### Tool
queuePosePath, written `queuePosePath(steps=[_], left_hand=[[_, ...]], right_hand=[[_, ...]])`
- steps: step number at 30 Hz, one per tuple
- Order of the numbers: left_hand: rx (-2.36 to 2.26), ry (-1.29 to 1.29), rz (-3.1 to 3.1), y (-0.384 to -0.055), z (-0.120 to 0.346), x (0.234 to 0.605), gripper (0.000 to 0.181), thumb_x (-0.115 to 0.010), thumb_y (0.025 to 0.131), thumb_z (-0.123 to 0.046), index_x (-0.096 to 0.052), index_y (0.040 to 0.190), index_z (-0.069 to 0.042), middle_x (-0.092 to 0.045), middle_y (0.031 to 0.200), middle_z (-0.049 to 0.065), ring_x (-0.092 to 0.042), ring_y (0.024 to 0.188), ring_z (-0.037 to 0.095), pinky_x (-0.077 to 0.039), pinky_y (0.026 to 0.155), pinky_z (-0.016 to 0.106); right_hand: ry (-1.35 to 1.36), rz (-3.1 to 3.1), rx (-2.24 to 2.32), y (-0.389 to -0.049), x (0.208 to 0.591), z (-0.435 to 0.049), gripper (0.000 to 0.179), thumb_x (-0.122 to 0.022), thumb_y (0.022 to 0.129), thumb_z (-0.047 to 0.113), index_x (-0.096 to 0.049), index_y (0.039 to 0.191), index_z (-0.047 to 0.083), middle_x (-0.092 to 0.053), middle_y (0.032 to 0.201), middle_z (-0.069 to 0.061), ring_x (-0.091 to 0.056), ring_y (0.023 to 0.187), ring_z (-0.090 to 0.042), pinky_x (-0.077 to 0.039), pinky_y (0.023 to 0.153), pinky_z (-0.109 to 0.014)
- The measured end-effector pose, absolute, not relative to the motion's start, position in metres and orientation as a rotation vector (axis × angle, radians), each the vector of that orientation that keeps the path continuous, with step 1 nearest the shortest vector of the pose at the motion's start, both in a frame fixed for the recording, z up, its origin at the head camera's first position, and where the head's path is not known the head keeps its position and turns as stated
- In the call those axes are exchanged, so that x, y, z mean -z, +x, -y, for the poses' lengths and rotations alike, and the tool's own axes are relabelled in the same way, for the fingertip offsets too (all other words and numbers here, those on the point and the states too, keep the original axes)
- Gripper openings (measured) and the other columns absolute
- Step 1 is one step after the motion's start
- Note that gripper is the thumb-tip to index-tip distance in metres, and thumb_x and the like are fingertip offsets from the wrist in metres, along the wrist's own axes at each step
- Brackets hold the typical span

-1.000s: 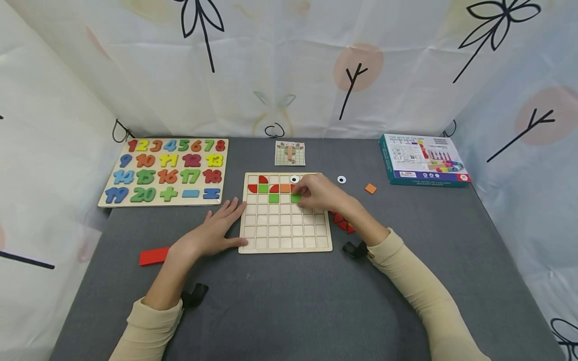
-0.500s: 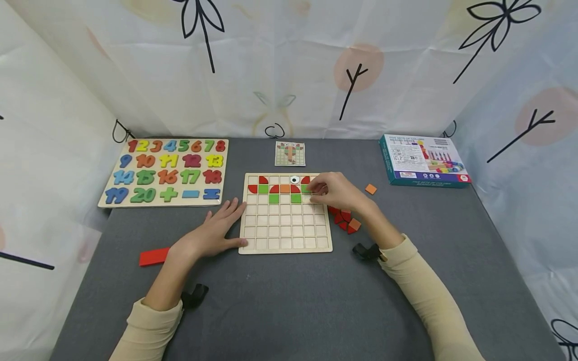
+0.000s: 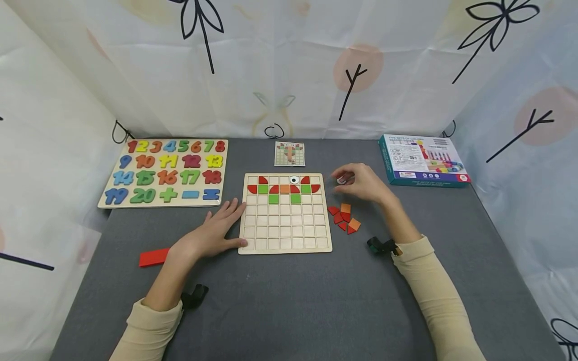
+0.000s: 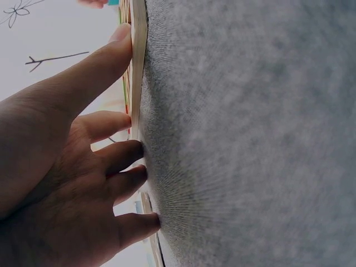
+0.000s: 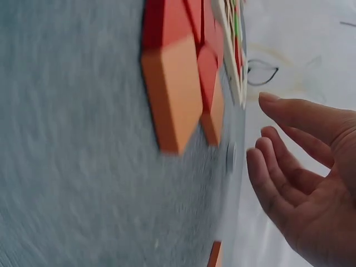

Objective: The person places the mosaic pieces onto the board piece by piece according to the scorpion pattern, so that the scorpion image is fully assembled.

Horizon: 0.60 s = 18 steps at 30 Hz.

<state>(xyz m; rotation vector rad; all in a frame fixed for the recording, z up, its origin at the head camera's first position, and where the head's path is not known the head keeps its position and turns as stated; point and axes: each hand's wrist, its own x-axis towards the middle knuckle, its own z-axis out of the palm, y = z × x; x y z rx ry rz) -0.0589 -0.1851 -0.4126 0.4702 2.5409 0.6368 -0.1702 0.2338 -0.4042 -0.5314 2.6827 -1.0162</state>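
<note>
My left hand [image 3: 209, 233] lies spread at the left side of the wooden grid board [image 3: 285, 220], thumb and fingertips touching its edge. Red quarter-round, green square and orange pieces fill cells in the board's upper rows, with a white eye disc [image 3: 294, 179] among them. Beyond the board's right side, my right hand [image 3: 361, 183] hovers at a second white eye disc [image 3: 341, 181], partly hidden by the fingers. From the right wrist view, this disc [image 5: 231, 157] lies on the table, apart from the loosely bent fingers [image 5: 272, 183], which hold nothing.
Red and orange pieces [image 3: 345, 216] lie right of the board. A pattern card [image 3: 290, 153] is behind it. A number puzzle [image 3: 164, 173] stands back left, a boxed set [image 3: 424, 160] back right. A red block [image 3: 153, 256] lies by the left forearm.
A red quarter-round piece now shows at the right end of the board's second row. My right hand has moved right, off the board to the loose eye disc. The left hand stays put.
</note>
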Motion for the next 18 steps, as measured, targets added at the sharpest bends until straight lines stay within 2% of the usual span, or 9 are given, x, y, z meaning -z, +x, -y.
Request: queuePosePath(steps=[9, 15, 18], left_hand=[[-0.683, 0.471, -2.516, -0.058, 0.186, 0.412, 0.104, -0.08, 0.097, -0.045, -0.02, 0.174, -0.009, -0.011, 0.182, 0.024, -0.006, 0.171, 0.048, -0.005, 0.13, 0.079], [-0.68, 0.467, -2.517, -0.059, 0.187, 0.415, 0.104, -0.079, 0.098, -0.047, -0.019, 0.175, -0.011, -0.01, 0.182, 0.023, -0.005, 0.171, 0.047, -0.004, 0.131, 0.079], [-0.699, 0.482, -2.519, -0.062, 0.191, 0.425, 0.108, -0.079, 0.096, -0.054, -0.019, 0.175, -0.013, -0.01, 0.183, 0.023, -0.004, 0.171, 0.046, -0.003, 0.13, 0.08]], right_hand=[[-0.407, -2.702, 0.881, -0.187, 0.409, -0.244, 0.042, -0.086, 0.094, 0.015, -0.073, 0.13, -0.003, -0.075, 0.123, -0.026, -0.072, 0.113, -0.039, -0.058, 0.099, -0.05], [-0.398, -2.729, 0.823, -0.195, 0.413, -0.245, 0.036, -0.086, 0.094, 0.02, -0.076, 0.12, -0.003, -0.077, 0.113, -0.021, -0.071, 0.102, -0.031, -0.056, 0.088, -0.036], [-0.409, -2.741, 0.804, -0.196, 0.414, -0.245, 0.03, -0.085, 0.095, 0.02, -0.078, 0.115, -0.002, -0.079, 0.109, -0.019, -0.071, 0.098, -0.029, -0.054, 0.083, -0.031]])
